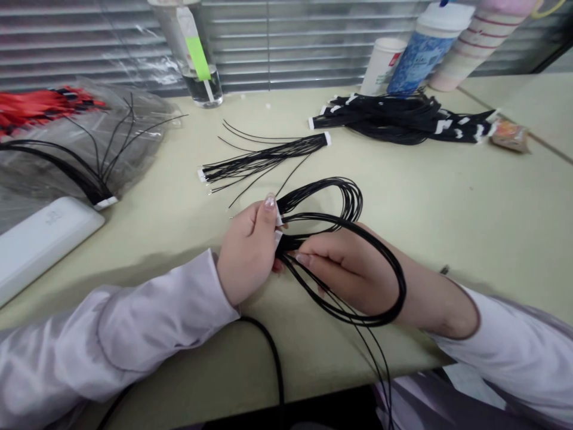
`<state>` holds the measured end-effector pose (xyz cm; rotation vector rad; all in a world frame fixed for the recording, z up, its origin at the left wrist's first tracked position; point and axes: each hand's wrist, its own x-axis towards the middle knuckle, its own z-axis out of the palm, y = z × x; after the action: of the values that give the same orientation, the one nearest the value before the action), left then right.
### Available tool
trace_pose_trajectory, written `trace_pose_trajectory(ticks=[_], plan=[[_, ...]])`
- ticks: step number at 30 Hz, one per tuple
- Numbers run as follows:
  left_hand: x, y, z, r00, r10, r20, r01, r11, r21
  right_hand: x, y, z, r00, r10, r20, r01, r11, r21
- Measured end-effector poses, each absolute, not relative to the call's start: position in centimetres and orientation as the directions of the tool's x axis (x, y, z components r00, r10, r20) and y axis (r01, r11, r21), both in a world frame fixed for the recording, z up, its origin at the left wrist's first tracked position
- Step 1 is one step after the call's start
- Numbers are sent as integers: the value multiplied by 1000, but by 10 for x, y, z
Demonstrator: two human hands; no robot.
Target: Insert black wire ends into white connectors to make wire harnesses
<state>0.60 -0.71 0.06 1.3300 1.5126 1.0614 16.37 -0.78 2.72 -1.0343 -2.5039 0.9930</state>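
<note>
A looped bundle of black wires (pixel 396 269) with white connectors is held above the table between my hands. My left hand (pixel 250 251) is closed around its connector end, the thumb pressed on top. Inside the larger loop, my right hand (pixel 353 269) has its fingers pinched at the wires just right of the connectors. Two thin wires hang from there past the table's front edge. Beyond my hands lies a flat bundle of loose black wires (pixel 268 156) with a white connector at each end.
A large pile of black cables (pixel 394 116) lies at the back right, before a white cup (pixel 380 65) and bottles. A clear bottle (pixel 201 77) stands at the back. Plastic bags (pixel 143 143), red wires (pixel 40 107) and a white device (pixel 49 239) occupy the left.
</note>
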Motion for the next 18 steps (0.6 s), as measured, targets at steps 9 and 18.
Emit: trace_pose_trajectory(ticks=[9, 18], plan=[[6, -7, -1, -71, 997, 7, 301, 15, 953, 161, -8, 28, -694, 720, 16, 546, 540, -640], [7, -6, -1, -89, 995, -39, 316, 66, 947, 161, -12, 20, -683, 727, 69, 673, 663, -328]])
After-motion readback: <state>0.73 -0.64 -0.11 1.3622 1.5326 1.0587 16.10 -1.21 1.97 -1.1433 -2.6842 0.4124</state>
